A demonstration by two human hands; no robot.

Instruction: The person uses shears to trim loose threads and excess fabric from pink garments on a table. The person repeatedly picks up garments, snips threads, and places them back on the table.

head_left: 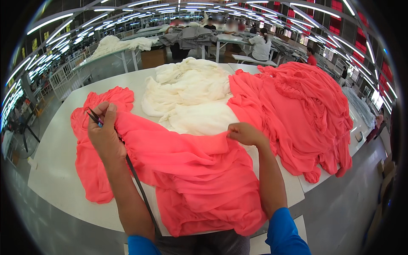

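Observation:
A coral-pink garment (193,170) of thin, gathered cloth hangs between my hands and drapes over the near table edge toward my lap. On the left, my left hand (106,129) is closed around small thread snips (95,117), whose dark pointed blades stick out past the fingers. The garment's upper left edge meets this hand; the exact grip on it is hidden. A black strap (140,187) runs from near that hand down along my forearm. My right hand (246,134) pinches the garment's upper right edge, holding it raised and stretched.
Cream cloth (191,93) lies heaped in the middle of the white table (51,157). A large coral pile (297,114) fills the right side, and a smaller coral piece (91,165) lies left. Beyond are other tables with grey cloth (191,36) and seated people.

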